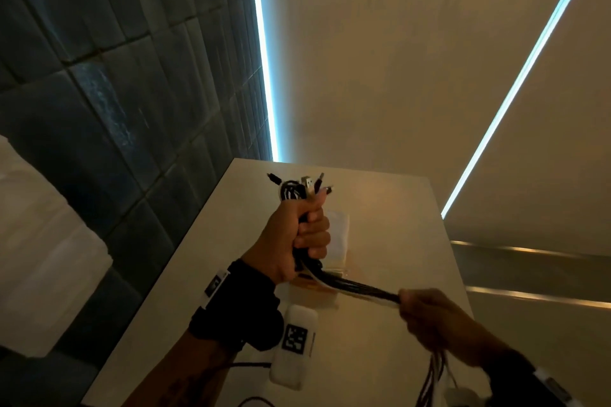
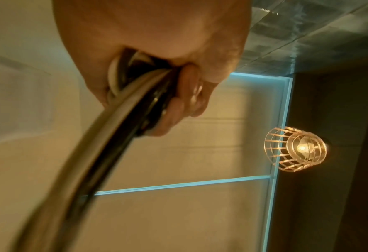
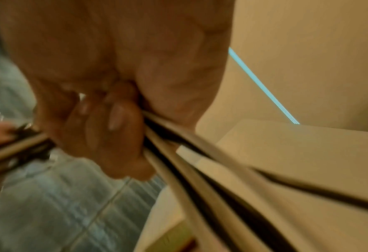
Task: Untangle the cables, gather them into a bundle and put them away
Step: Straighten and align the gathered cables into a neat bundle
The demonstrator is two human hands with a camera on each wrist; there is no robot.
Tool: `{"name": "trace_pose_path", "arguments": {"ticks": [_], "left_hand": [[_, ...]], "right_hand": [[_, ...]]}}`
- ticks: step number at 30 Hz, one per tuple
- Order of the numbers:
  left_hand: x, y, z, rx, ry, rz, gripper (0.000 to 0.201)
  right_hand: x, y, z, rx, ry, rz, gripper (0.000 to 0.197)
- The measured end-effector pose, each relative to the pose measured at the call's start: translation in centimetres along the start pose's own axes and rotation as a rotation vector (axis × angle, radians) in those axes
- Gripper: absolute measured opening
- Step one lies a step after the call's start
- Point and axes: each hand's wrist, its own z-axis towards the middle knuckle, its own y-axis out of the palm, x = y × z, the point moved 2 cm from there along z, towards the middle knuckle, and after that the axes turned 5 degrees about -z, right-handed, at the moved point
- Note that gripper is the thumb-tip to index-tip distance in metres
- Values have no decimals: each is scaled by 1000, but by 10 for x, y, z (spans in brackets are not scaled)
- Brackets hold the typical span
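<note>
Cables (image 1: 360, 291): black and white, held as one bunch in the air over the table (image 1: 396, 241), stretched between your two hands. Plug ends (image 1: 307, 183) stick up out of the top of your left fist.

Your left hand (image 1: 297, 238) is fisted tight round the bunch near the plug ends, fingers (image 2: 178, 102) and thumb wrapped round it. Your right hand (image 1: 433, 317) is curled round the same bunch further down; the loose tails (image 1: 433, 380) hang below it.

Step, as I judge it: untangling looks mostly done, you're in the gathering stage, drawing the strands straight and parallel. Next move likely calls for folding or coiling the length back toward the left fist without letting strands slip, then finding where it goes. Keep the left grip firm so the plug ends stay level.

On the table below: a pale flat packet or pouch (image 1: 337, 235), maybe the storage spot, can't confirm. A white block with a printed marker (image 1: 296, 340) sits near your left wrist.

Hard to see: tail ends are cut off at the bottom edge, so any leftover knots there are unknown. Both wrist views are motion-blurred; cable count not readable. Right fingertips are mostly hidden in the head view.
</note>
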Motion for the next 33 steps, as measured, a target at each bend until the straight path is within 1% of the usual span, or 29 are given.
{"name": "trace_pose_path", "arguments": {"ticks": [2,5,8,10,11,13,15,17,19,21,22,25,27,28,30,33], "left_hand": [[-12,3,-7,-19,-34,114,34],[-30,7,-14,-29,-40,255,33],[-44,10,-13,-26,-35,302,30],[-51,10,-11,-42,-27,329,34],[-53,10,-10,-61,-29,351,38],[-56,11,-11,-82,-51,393,39],[-56,14,-13,-65,-82,430,40],[-55,15,-14,-23,-71,483,31],[-53,11,-12,6,-24,520,22],[-53,10,-10,10,13,502,9],[-54,9,-10,4,15,457,7],[-60,11,-10,-63,-30,250,18],[-62,13,-11,-105,-37,169,18],[-62,13,-11,-95,-44,159,22],[-61,13,-9,-49,-47,183,36],[-54,9,-6,-18,-25,219,50]], "right_hand": [[-20,-16,-2,3,-105,55,54],[-59,-24,3,61,-218,-42,62],[-95,-21,13,125,-330,-215,51],[-112,-14,20,164,-399,-346,47],[-118,-9,23,186,-438,-411,43],[-129,0,30,233,-504,-534,31],[-133,7,37,245,-547,-620,28],[-133,11,42,245,-553,-674,29],[-133,13,45,244,-555,-708,26],[-134,14,47,247,-557,-744,25],[-134,14,47,250,-554,-759,25],[-133,11,47,257,-525,-769,27],[-133,10,45,249,-528,-778,29],[-132,10,44,234,-532,-767,29],[-128,10,41,182,-511,-697,31],[-114,7,35,45,-388,-475,40]]}}
